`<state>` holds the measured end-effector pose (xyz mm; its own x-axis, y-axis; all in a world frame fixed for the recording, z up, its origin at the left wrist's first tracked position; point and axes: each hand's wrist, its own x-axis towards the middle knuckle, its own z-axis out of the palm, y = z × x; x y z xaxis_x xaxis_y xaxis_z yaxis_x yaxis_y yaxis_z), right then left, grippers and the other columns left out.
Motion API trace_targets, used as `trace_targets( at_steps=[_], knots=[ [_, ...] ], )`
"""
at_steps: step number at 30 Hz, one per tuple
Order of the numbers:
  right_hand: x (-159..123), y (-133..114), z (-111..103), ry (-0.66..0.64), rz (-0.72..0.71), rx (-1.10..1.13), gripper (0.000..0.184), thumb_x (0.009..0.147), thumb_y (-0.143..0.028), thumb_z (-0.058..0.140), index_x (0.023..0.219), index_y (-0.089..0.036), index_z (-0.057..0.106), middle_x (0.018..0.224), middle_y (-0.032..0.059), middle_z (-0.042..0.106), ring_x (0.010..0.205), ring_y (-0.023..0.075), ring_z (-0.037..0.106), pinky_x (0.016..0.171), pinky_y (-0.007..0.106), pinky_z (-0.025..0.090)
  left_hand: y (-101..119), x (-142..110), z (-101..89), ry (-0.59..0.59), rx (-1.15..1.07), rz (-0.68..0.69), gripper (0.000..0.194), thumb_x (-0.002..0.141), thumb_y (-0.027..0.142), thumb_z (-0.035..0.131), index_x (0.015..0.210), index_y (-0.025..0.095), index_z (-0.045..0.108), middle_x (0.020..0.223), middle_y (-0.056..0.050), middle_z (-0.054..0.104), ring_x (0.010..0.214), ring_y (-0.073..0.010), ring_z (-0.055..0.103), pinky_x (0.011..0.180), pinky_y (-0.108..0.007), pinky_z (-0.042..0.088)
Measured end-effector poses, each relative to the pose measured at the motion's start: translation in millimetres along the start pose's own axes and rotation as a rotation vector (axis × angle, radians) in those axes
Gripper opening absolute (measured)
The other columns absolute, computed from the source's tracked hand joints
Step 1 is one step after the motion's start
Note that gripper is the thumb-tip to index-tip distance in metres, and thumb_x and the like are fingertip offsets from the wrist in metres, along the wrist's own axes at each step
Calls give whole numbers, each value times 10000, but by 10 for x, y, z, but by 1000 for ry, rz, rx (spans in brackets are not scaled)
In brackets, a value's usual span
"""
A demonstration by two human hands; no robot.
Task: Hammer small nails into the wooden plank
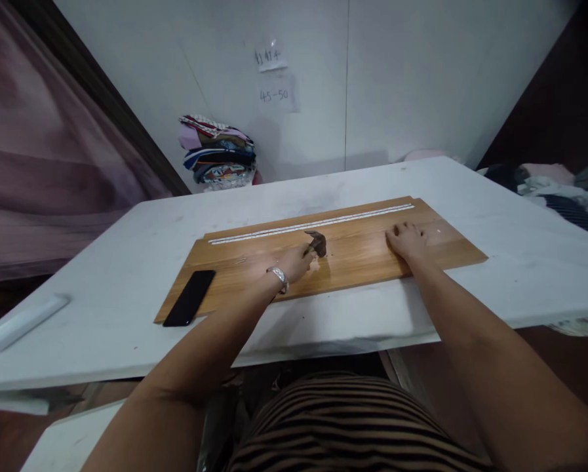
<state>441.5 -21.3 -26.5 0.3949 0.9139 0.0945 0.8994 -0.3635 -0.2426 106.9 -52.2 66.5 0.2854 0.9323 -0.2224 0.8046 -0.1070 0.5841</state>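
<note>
My left hand (296, 263), with a silver bracelet on its wrist, is closed round the handle of a hammer (318, 243). The hammer's dark metal head is over the middle of a wooden board (357, 246), close to its surface. On the right part of that board rests my right hand (408, 241), its fingers apart and slightly bent, with nothing visible in them. Two thin white strips (313, 224) run side by side along the board's far edge. Small thin pieces (241, 261), too small to make out, lie left of the hammer.
A black phone (189, 298) lies across the board's left end. The white table (166, 226) carries a white long-handled object (23, 322) at far left. Folded clothes (219, 152) are stacked by the wall, and more fabric (559, 187) lies beyond the right edge.
</note>
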Motion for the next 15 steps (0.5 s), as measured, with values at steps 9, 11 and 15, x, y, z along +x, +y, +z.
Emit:
trace_targets(
  at_steps=[9, 11, 15],
  knots=[
    [-1, -2, -3, 2, -1, -13, 518, 999, -444, 317, 1204, -150, 691, 1363, 203, 606, 1299, 344, 465, 1065, 522, 322, 105, -48, -76, 16, -23, -31, 260, 996, 353, 453, 1043, 189, 650, 716, 1, 634, 519, -99, 512, 536, -219, 413],
    [-5, -7, -14, -4, 0, -17, 529, 1002, -451, 308, 1213, -148, 686, 1373, 205, 601, 1306, 344, 465, 1067, 524, 322, 80, -36, -54, 8, -19, -21, 258, 999, 352, 457, 1054, 190, 650, 721, 0, 637, 529, -101, 526, 554, -219, 426],
    [-16, -12, -36, -18, -2, -15, 526, 998, -451, 310, 1212, -148, 683, 1374, 204, 599, 1303, 343, 471, 1058, 522, 332, 5, -4, 3, 3, -14, 5, 247, 1002, 343, 458, 1056, 192, 646, 737, -9, 646, 559, -107, 555, 565, -213, 434]
  ],
)
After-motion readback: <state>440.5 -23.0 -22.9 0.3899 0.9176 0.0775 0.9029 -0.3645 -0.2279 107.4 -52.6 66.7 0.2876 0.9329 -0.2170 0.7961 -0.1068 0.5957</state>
